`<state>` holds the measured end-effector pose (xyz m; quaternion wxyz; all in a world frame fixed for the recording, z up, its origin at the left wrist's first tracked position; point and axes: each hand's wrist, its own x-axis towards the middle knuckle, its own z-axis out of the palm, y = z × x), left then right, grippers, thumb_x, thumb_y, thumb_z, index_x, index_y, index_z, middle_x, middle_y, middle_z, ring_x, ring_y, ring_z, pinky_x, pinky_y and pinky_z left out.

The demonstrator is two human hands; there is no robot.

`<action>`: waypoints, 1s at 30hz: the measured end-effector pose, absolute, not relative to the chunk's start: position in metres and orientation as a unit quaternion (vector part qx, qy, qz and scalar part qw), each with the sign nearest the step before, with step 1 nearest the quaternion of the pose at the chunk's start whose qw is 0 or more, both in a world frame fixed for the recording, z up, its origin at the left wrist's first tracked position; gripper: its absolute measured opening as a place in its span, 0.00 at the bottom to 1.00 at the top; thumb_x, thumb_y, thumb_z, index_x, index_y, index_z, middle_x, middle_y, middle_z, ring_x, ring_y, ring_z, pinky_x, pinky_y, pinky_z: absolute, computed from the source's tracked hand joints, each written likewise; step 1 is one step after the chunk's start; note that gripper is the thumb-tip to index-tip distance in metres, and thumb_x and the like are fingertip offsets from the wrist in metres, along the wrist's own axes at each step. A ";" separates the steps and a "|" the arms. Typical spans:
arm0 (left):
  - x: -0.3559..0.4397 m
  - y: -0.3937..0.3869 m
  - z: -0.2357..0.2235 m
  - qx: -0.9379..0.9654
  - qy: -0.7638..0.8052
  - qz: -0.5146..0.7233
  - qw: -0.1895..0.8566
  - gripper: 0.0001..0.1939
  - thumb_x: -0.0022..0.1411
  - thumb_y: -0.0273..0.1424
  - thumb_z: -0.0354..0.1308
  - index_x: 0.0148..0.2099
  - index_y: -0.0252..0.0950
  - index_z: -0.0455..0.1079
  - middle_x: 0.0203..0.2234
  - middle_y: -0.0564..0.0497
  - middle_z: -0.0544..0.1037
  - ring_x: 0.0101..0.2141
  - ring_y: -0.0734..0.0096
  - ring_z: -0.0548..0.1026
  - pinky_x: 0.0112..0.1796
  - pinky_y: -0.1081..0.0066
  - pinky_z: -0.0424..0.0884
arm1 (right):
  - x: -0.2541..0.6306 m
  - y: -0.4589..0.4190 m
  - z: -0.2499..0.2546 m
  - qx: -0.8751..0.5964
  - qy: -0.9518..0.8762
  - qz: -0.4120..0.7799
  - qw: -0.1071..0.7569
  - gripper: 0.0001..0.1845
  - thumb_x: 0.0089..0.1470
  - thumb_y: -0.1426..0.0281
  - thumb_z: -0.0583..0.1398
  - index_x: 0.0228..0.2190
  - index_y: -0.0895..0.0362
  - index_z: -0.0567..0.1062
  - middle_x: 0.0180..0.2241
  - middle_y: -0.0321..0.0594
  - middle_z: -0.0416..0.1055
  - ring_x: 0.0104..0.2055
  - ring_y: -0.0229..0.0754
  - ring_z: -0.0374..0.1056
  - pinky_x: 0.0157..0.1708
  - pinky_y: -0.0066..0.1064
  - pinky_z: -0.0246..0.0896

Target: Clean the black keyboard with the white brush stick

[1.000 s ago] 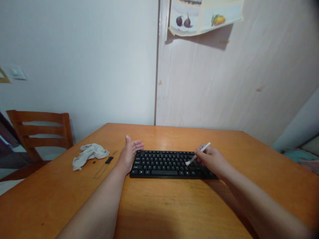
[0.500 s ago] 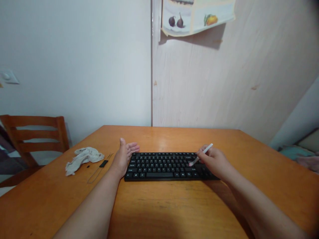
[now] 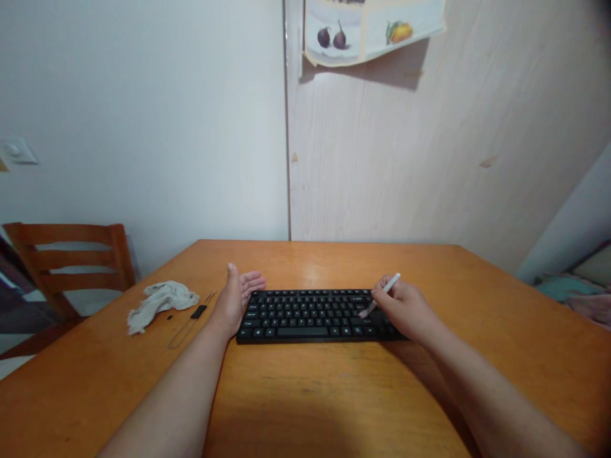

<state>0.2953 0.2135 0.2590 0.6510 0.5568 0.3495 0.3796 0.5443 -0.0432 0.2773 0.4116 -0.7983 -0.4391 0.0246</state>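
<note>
The keyboard (image 3: 305,315) lies flat on the table (image 3: 305,394), between the hands. The left hand (image 3: 232,304) stands on edge at its left end, fingers straight, thumb up; how firmly it presses, I cannot tell. The right hand (image 3: 401,301) pinches the brush (image 3: 370,308), bristles down at the keys right of centre. A hard sideways stroke could slide or twist the keyboard if the left hand braces only lightly. The slanted brush could slip in a loose pinch, and the right hand, low over the right-end keys, could press some.
</note>
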 end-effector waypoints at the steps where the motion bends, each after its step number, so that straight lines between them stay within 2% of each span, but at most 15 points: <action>1: 0.295 0.213 0.260 0.555 0.350 0.379 0.652 0.46 0.62 0.64 0.31 0.49 0.29 0.71 0.45 0.36 0.80 0.49 0.56 0.77 0.54 0.61 0.65 | 0.545 -0.044 0.278 -0.803 -0.435 0.019 0.407 0.09 0.56 0.64 0.55 0.25 0.53 0.66 0.20 0.33 0.70 0.25 0.40 0.66 0.27 0.30 0.54; 6: 0.295 0.214 0.258 0.556 0.350 0.380 0.651 0.46 0.61 0.64 0.31 0.49 0.30 0.72 0.43 0.36 0.81 0.49 0.55 0.77 0.55 0.60 0.65 | 0.543 -0.044 0.279 -0.789 -0.439 0.027 0.428 0.10 0.57 0.63 0.54 0.26 0.53 0.66 0.21 0.33 0.70 0.25 0.40 0.66 0.27 0.30 0.54; 11: 0.296 0.216 0.256 0.554 0.347 0.382 0.653 0.46 0.61 0.64 0.31 0.49 0.30 0.72 0.43 0.36 0.81 0.48 0.55 0.77 0.54 0.61 0.65 | 0.544 -0.047 0.283 -0.807 -0.432 -0.001 0.404 0.10 0.56 0.64 0.55 0.25 0.54 0.67 0.20 0.34 0.69 0.25 0.40 0.65 0.27 0.30 0.53; 14: 0.296 0.216 0.255 0.549 0.347 0.382 0.657 0.46 0.61 0.64 0.31 0.50 0.30 0.72 0.44 0.36 0.81 0.49 0.55 0.77 0.53 0.60 0.66 | 0.542 -0.049 0.288 -0.790 -0.409 -0.005 0.457 0.11 0.57 0.63 0.55 0.25 0.54 0.67 0.19 0.33 0.67 0.24 0.39 0.64 0.26 0.30 0.53; 18: 0.297 0.216 0.254 0.545 0.347 0.386 0.659 0.47 0.61 0.65 0.32 0.49 0.30 0.72 0.43 0.36 0.81 0.48 0.54 0.77 0.52 0.61 0.66 | 0.528 -0.043 0.289 -0.725 -0.408 0.091 0.548 0.14 0.57 0.57 0.58 0.29 0.55 0.68 0.20 0.32 0.64 0.22 0.37 0.60 0.24 0.29 0.53; 21: 0.297 0.217 0.253 0.544 0.343 0.384 0.663 0.47 0.61 0.64 0.30 0.50 0.30 0.72 0.45 0.36 0.80 0.48 0.55 0.77 0.53 0.60 0.66 | 0.509 -0.033 0.290 -0.685 -0.406 0.172 0.580 0.17 0.55 0.53 0.60 0.32 0.55 0.69 0.23 0.33 0.67 0.23 0.37 0.62 0.24 0.28 0.56; 25: 0.297 0.218 0.251 0.545 0.341 0.378 0.666 0.47 0.61 0.64 0.29 0.49 0.32 0.72 0.46 0.36 0.80 0.49 0.54 0.77 0.53 0.59 0.66 | 0.478 -0.017 0.299 -0.652 -0.412 0.241 0.589 0.20 0.51 0.51 0.63 0.31 0.56 0.70 0.26 0.37 0.70 0.27 0.38 0.66 0.27 0.29 0.62; 30: 0.299 0.217 0.251 0.542 0.344 0.377 0.667 0.48 0.60 0.65 0.28 0.48 0.33 0.73 0.46 0.36 0.80 0.49 0.52 0.76 0.52 0.59 0.67 | 0.438 0.015 0.303 -0.610 -0.440 0.292 0.591 0.21 0.49 0.51 0.64 0.31 0.56 0.70 0.23 0.35 0.69 0.24 0.37 0.65 0.25 0.29 0.62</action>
